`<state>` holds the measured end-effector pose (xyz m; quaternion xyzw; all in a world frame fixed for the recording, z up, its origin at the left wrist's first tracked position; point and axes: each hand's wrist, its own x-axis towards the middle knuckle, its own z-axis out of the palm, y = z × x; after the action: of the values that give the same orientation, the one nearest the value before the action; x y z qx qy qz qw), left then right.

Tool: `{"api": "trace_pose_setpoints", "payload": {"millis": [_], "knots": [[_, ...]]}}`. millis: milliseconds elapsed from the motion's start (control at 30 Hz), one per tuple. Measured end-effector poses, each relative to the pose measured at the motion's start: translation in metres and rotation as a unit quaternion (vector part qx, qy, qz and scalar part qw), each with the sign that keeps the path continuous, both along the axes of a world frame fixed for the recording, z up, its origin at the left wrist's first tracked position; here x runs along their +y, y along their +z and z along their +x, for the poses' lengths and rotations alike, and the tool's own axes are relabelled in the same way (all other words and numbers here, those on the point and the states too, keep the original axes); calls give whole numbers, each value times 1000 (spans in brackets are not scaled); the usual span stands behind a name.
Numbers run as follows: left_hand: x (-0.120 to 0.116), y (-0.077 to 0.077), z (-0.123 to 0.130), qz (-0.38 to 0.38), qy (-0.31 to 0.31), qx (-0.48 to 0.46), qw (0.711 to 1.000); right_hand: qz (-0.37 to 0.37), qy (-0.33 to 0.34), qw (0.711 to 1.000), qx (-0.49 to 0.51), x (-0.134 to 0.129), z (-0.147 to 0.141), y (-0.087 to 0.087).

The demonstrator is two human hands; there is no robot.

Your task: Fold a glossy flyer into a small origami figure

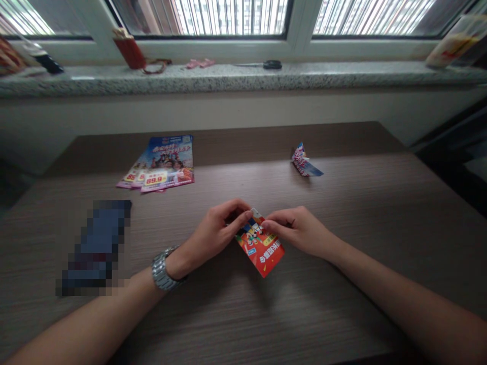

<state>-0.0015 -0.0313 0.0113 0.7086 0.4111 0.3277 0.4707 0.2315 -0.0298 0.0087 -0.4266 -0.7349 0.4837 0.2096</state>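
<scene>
A red printed paper [266, 253], seemingly folded, is held just above the table between my two hands. Its lettering is upside down from where I look. My left hand [224, 225] pinches the paper's upper left edge between thumb and fingers. On the opposite edge, my right hand [294, 228] grips it with thumb and forefinger. A silver watch [164, 268] is on my left wrist. Beyond my right hand stands a small folded paper piece [304, 163] in blue, red and white. Parts of the red paper under my fingers are hidden.
Several overlapping flyers [169, 162] lie at the table's back left. A blurred-out dark phone-like object [97, 243] rests nearer on the left. Along the granite windowsill [228, 78] are a red box [129, 50], pink items [200, 63] and a black-handled tool [272, 65].
</scene>
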Motion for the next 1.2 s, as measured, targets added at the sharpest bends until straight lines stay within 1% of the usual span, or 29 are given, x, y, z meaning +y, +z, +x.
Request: {"api": "trace_pose_setpoints", "payload": {"millis": [133,333,400,533,633,700,800,867,1000,1200], "knots": [[0,2,0,17,41,1,999,-11,-5,1000,2,0,1,1],[0,1,-2,37,60,-3,998,32,-1,999,-16,3,3,4],[1,0,-3,39,70,-1,997,31,2,999,-18,4,4,4],[2,-1,-3,27,76,3,997,34,30,998,-35,6,8,5],[3,-1,-3,27,89,7,996,39,21,998,-33,7,9,5],[4,-2,-3,28,99,8,995,12,13,1000,-15,8,10,3],[6,-2,-5,26,103,10,994,-56,8,998,19,8,11,-1],[7,-1,-5,28,111,12,993,-71,4,997,41,8,12,-3],[8,1,-7,31,124,10,992,-87,5,994,66,9,14,-2],[9,0,-8,31,119,11,992,-89,15,994,54,10,13,3]]}}
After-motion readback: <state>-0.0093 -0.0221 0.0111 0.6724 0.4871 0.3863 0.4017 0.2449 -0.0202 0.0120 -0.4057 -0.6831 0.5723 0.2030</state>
